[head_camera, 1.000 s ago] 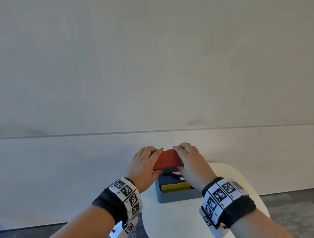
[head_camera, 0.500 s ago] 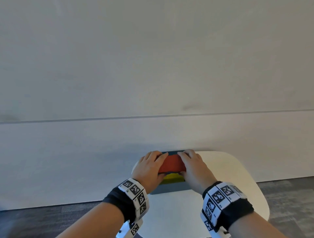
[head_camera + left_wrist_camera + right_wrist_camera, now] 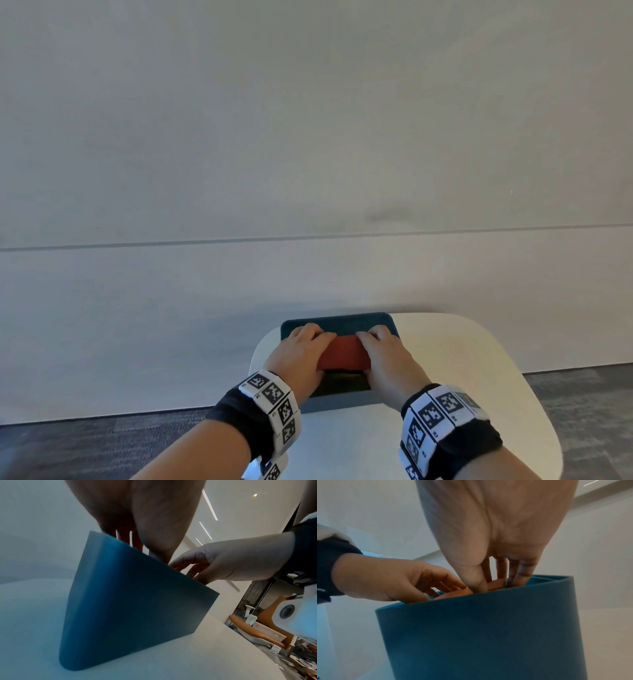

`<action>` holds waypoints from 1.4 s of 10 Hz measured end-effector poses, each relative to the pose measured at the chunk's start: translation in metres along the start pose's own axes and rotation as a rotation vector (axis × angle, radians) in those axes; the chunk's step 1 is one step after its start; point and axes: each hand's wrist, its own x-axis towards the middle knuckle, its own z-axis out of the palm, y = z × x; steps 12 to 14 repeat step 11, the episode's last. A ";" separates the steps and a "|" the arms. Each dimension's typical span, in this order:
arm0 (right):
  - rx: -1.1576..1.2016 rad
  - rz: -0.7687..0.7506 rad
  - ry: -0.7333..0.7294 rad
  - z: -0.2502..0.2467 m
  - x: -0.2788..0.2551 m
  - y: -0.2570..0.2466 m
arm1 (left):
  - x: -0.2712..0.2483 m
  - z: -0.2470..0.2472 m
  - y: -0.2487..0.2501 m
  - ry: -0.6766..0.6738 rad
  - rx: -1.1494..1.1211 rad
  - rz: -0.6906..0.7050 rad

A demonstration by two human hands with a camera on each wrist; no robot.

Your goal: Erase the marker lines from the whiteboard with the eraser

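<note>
Both hands hold the red eraser [image 3: 344, 353] over the open top of the blue box [image 3: 339, 322], which stands on the white desk [image 3: 479, 394]. The left hand [image 3: 298, 356] grips the eraser's left end with curled fingers; the right hand [image 3: 390, 359] grips its right end the same way. In the right wrist view the right thumb and fingers [image 3: 521, 573] reach down past the box rim on either side of the eraser, of which only an orange-red strip shows above the rim.

A yellow object [image 3: 346, 383] lies inside the box, just below the eraser on the person's side; its outline is too dark to identify.

Each wrist carries a black band with white tiles printed in black square code patterns [image 3: 274, 394]. Small characters beside the tiles are too small to read. No brand or label shows on the eraser or box.

The whiteboard [image 3: 308, 137] fills the area beyond the hands. A faint grey smudge [image 3: 387, 216] sits on it above the right hand.

The left wrist view shows only the box's outer wall [image 3: 137, 601]; the eraser is hidden there.
</note>
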 end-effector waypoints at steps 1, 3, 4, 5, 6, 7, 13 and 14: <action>0.005 0.002 -0.022 0.004 0.005 0.006 | 0.003 0.006 0.000 -0.033 -0.027 -0.030; 0.011 0.013 -0.077 0.010 0.013 0.011 | 0.007 0.013 0.001 -0.060 0.007 -0.080; 0.026 0.021 -0.085 0.013 0.016 0.012 | 0.009 0.014 0.002 -0.069 0.021 -0.082; 0.025 0.023 -0.102 0.011 0.016 0.013 | 0.009 0.014 0.001 -0.069 0.019 -0.081; 0.044 0.005 -0.099 0.009 0.015 0.013 | 0.009 0.014 0.000 -0.056 0.021 -0.066; 0.057 0.008 -0.083 0.007 0.013 0.011 | 0.008 0.012 0.001 -0.041 0.049 -0.044; -0.005 0.043 -0.044 -0.015 0.002 0.000 | -0.008 -0.018 0.002 0.003 0.075 -0.091; -0.005 0.043 -0.044 -0.015 0.002 0.000 | -0.008 -0.018 0.002 0.003 0.075 -0.091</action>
